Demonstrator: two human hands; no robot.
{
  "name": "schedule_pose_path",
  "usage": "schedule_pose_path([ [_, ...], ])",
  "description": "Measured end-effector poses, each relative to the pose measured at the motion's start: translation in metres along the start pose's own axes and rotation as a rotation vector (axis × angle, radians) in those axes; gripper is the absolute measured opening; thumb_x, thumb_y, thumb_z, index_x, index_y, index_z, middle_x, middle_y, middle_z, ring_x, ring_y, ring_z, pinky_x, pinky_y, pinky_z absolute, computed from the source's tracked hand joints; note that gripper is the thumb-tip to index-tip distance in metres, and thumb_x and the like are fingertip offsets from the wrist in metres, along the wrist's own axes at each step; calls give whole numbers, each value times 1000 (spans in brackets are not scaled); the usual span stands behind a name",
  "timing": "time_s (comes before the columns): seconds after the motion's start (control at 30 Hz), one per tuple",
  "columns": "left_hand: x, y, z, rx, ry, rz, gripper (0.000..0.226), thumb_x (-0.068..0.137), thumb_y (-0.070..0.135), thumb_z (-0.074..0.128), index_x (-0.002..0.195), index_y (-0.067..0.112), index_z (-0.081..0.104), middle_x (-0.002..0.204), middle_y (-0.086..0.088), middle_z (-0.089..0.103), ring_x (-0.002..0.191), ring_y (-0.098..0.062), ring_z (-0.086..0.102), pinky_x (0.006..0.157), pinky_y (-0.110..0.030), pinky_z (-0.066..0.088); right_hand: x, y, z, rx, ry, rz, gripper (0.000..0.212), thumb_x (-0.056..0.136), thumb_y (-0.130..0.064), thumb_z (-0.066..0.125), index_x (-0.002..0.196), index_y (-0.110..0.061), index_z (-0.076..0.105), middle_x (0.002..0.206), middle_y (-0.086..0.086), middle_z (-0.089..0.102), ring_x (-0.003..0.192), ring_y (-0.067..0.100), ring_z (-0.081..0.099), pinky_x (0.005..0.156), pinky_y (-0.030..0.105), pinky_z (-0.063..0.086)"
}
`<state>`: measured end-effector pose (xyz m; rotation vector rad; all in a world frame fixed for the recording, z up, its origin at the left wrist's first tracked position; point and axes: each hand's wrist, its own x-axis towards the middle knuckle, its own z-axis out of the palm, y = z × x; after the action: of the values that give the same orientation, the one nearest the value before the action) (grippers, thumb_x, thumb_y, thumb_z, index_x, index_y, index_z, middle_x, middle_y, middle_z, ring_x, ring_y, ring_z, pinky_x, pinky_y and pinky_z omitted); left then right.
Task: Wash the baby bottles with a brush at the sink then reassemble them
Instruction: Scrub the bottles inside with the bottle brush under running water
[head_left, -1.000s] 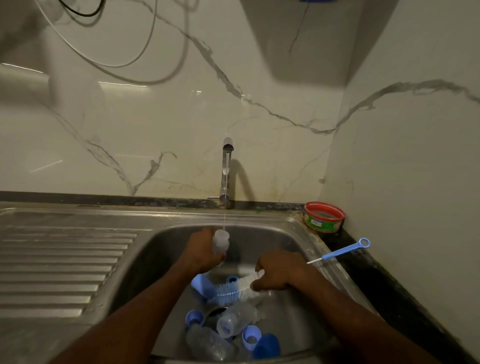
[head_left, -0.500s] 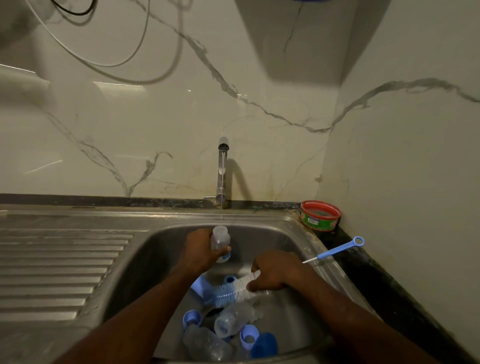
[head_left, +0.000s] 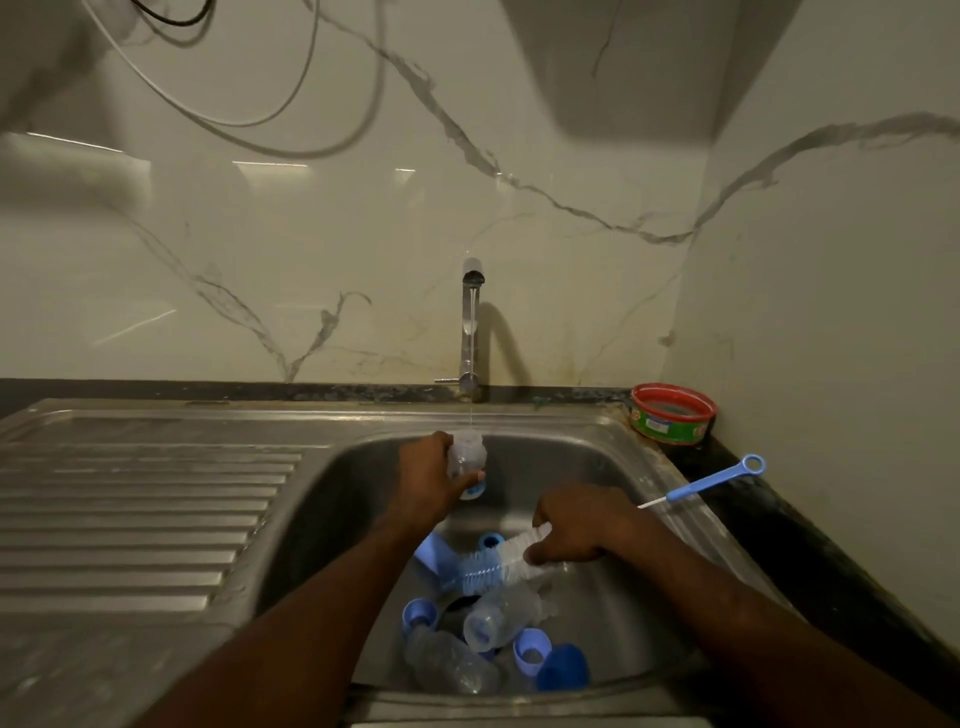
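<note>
My left hand (head_left: 428, 480) grips a small clear baby bottle (head_left: 467, 460) upright under the thin water stream from the tap (head_left: 471, 332). My right hand (head_left: 584, 522) holds the blue and white bottle brush (head_left: 498, 564), its bristle head pointing left over the sink basin (head_left: 613, 467). Two more clear bottles (head_left: 498, 616) (head_left: 447, 662) lie near the basin's front. Blue rings (head_left: 420, 613) (head_left: 531, 649), a dark blue cap (head_left: 563, 667) and other blue parts (head_left: 434, 548) lie around them.
A thin blue nipple brush (head_left: 711, 480) lies on the dark counter right of the sink. A red and green tub (head_left: 672, 413) stands in the back right corner. The ribbed steel drainboard (head_left: 130, 514) stretches to the left. Marble walls close the back and right.
My left hand has turned the bottle upright and keeps it under the stream. My right hand with the brush has stayed where it was.
</note>
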<state>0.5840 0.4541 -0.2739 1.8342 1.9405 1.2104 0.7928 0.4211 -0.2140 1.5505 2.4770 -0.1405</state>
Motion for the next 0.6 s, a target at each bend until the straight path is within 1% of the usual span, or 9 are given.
schedule_pose_path([
  [0.17,-1,1,0,-24,-22,-2,55,79,29,85,125,12,61,122,-6,68,112,-16,65,92,-27,53,0,-2,0,7,-12,7,48,88,-60,64,122,-26,65,120,-4,66,109,15,59,93,36,50],
  [0.37,1,2,0,-28,-27,14,55,79,26,85,125,11,61,123,-8,69,113,-17,66,96,-30,54,2,-2,0,10,-19,4,46,88,-60,64,119,-26,66,111,-4,65,99,14,57,87,35,48],
  [0.47,1,1,0,-20,-22,17,54,80,26,85,125,10,61,123,-8,68,113,-18,66,96,-29,54,2,-2,1,11,-19,-6,45,89,-59,65,117,-24,68,106,-5,65,93,13,55,80,32,46],
  [0.53,0,2,-1,-19,-17,22,53,80,26,85,125,11,61,123,-7,68,113,-17,66,95,-28,53,2,-1,1,21,-14,-3,46,88,-59,65,117,-24,68,110,-4,67,93,12,55,81,32,46],
  [0.6,0,1,0,-30,-26,25,53,79,26,85,125,12,62,122,-5,69,112,-16,66,96,-29,54,2,-1,2,30,-13,1,46,87,-60,65,116,-24,68,107,-5,65,94,13,55,84,33,47],
])
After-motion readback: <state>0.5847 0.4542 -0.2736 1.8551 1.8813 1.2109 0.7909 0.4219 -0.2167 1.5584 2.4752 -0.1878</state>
